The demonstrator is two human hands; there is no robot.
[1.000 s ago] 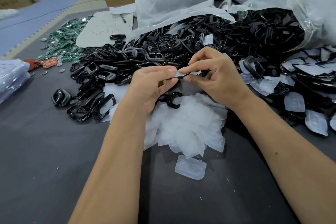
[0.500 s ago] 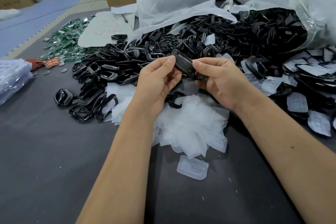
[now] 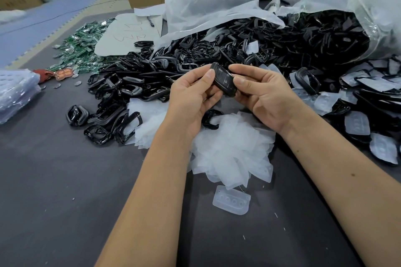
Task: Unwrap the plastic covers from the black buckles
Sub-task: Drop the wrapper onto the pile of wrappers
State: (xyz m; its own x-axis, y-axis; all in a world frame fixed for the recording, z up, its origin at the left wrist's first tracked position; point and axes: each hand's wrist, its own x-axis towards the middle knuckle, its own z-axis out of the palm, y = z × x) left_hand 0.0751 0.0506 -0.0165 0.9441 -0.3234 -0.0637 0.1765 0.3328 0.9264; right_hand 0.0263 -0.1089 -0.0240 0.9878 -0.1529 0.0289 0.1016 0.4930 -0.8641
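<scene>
Seen from above, a person's left hand [image 3: 193,102] and right hand [image 3: 263,95] together hold one black buckle [image 3: 223,81] just above a dark bench [image 3: 65,191]. Fingers [image 3: 209,76] of both hands curl round its ends, thumbs pressing its face. This looks like the unwrapping step; next calls for catching a film edge. Discarded plastic covers [image 3: 230,149] lie heaped below, more buckles [image 3: 217,50] piled behind.

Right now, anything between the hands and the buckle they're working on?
No. The left hand and right hand both grip the black buckle directly, thumbs on its face. Nothing visible sits between fingers and buckle. The pile of clear covers lies on the table below, apart from it.
</scene>
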